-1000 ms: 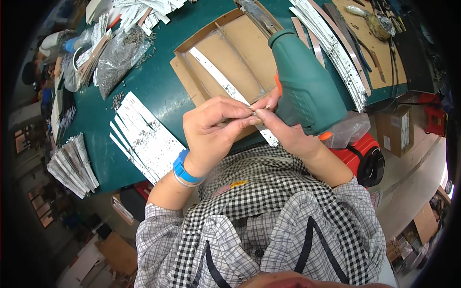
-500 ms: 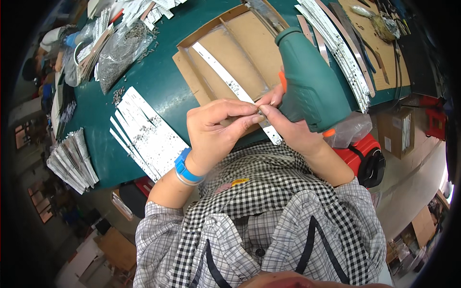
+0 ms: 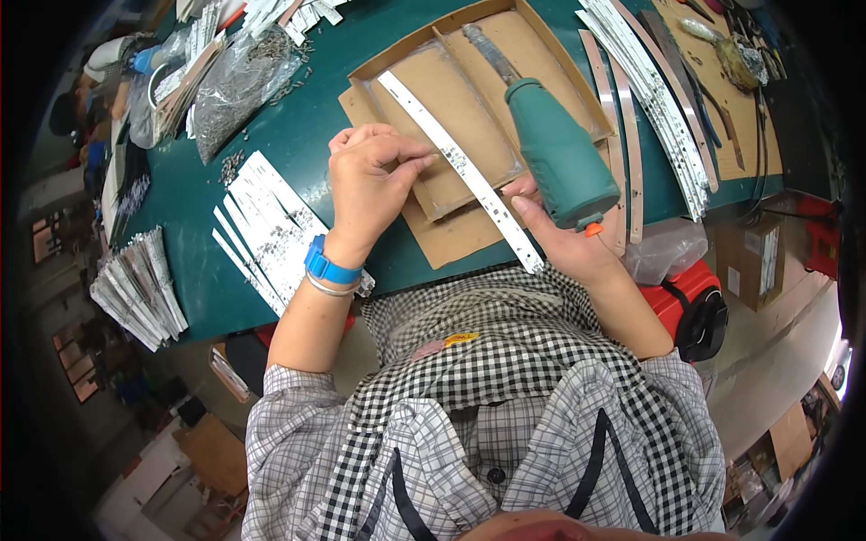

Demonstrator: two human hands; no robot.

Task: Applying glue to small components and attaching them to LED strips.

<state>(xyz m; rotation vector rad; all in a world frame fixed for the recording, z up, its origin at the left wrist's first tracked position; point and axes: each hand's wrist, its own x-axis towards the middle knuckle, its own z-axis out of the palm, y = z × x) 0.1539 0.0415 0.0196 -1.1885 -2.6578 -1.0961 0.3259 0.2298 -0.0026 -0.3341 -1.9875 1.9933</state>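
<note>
A long white strip board (image 3: pixel 424 122) with small dark parts on it lies slantwise across the cardboard tray (image 3: pixel 397 185), its near end reaching my apron. My left hand (image 3: pixel 370 176), with a blue wristband, hovers over the tray just left of the strip. Its thumb and fingers are pinched; anything between them is too small to make out. My right hand (image 3: pixel 564 239) is right of the strip, its fingers partly hidden beneath a green power tool (image 3: pixel 559 149) that it appears to hold. The tool's metal shaft points away over the tray.
On the left lie fanned white strips (image 3: pixel 271 221), a strip bundle (image 3: pixel 140 288) and a clear bag of small metal parts (image 3: pixel 239 95), with parts scattered around it. More white strips (image 3: pixel 649 108) and copper-coloured strips (image 3: pixel 622 135) lie right. A red case (image 3: pixel 677 288) stands below the table's right edge.
My left hand has moved left and away from the strip, parting from my right hand. The green tool has swung left and lower over the tray. The strip shows more fully.
</note>
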